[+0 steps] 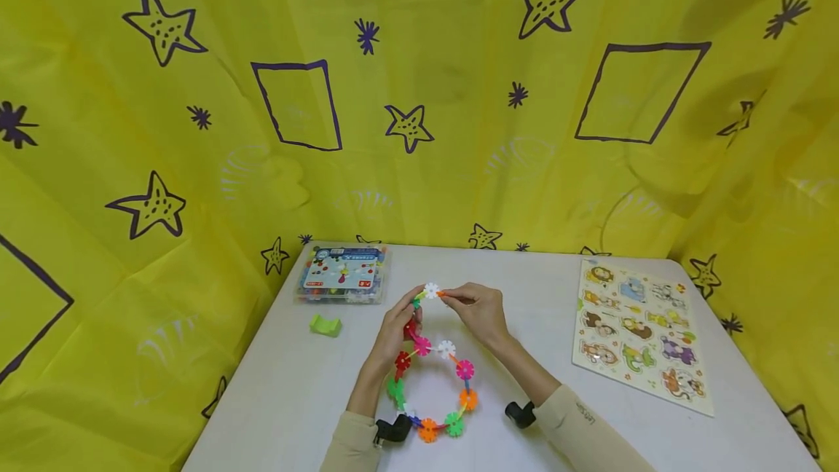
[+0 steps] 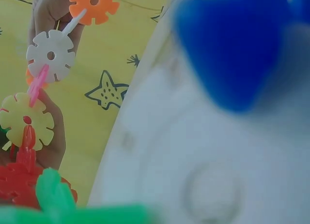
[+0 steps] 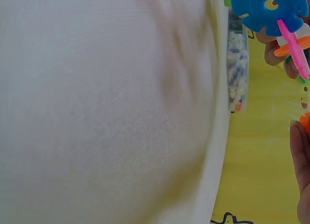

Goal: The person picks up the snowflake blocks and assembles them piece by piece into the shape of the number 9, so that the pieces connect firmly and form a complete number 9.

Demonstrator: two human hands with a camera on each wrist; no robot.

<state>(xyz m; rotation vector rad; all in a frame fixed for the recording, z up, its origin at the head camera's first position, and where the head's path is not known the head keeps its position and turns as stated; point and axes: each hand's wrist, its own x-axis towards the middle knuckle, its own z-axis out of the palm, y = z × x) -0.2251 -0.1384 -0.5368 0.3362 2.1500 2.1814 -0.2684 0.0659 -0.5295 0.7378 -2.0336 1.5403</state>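
A chain of colourful flower-shaped linking discs (image 1: 465,369) forms a loop that hangs from my left hand (image 1: 390,333). The left fingers grip the upper part of the chain, near a red disc (image 1: 410,328) and a white disc (image 1: 431,290). My right hand (image 1: 483,314) pinches an orange disc (image 1: 442,293) between thumb and finger, touching the white disc's edge. In the left wrist view, a white disc (image 2: 51,56) and a pale yellow disc (image 2: 26,120) are joined by a pink one (image 2: 37,86). The right wrist view catches a blue disc (image 3: 269,11) at the top right.
A clear plastic box (image 1: 344,272) with a printed label sits at the table's back left. In front of it lies a light green piece (image 1: 325,325). At the right is an animal puzzle board (image 1: 639,333). A yellow patterned curtain (image 1: 446,188) hangs behind the white table (image 1: 275,399).
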